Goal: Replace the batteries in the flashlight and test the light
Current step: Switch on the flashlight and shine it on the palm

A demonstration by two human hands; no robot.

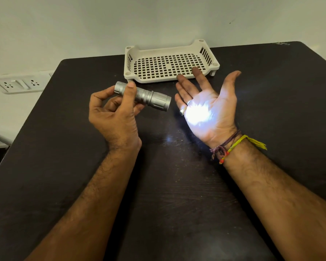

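Observation:
My left hand grips a silver metal flashlight around its knurled body, held level above the table with the head pointing right. The flashlight is lit: a bright white spot falls on the palm of my right hand. That hand is held open, palm up and fingers spread, a short gap to the right of the flashlight's head. It holds nothing. It wears a ring, with thread bands on the wrist. No loose batteries are in view.
A cream perforated plastic basket with nothing in it stands at the back of the dark wooden table, just behind my right fingertips. A white wall with a socket panel lies to the left, beyond the table's left edge.

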